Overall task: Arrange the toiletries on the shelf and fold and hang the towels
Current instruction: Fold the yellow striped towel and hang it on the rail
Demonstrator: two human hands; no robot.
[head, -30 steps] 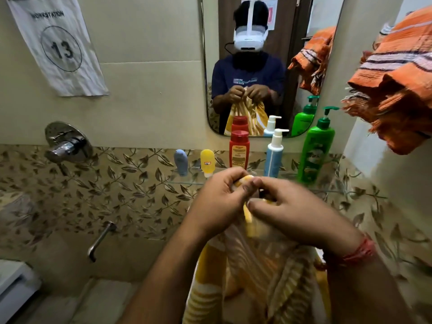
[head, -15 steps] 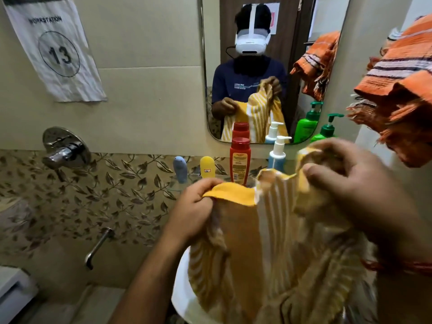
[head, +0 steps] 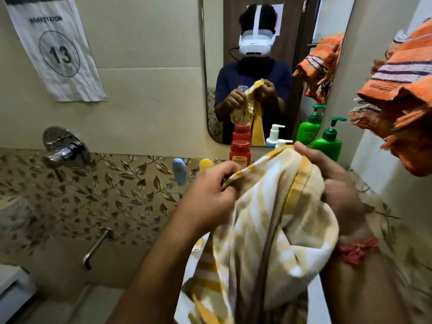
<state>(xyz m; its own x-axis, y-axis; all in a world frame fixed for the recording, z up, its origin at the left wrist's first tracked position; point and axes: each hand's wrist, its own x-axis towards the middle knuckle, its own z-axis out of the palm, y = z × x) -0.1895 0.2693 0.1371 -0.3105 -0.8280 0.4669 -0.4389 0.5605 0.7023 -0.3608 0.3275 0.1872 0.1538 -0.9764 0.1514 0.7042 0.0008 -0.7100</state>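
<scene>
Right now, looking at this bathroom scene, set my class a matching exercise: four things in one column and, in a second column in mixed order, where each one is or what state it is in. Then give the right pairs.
Column one:
1. yellow striped towel
2. orange striped towel
3. green pump bottle
4. paper sign numbered 13

Column two:
A. stuck on the wall at the upper left
B. held bunched in both hands
C. standing on the shelf at the right end of the row
D. draped high up on the right

Pairs: 1-B, 2-D, 3-C, 4-A
</scene>
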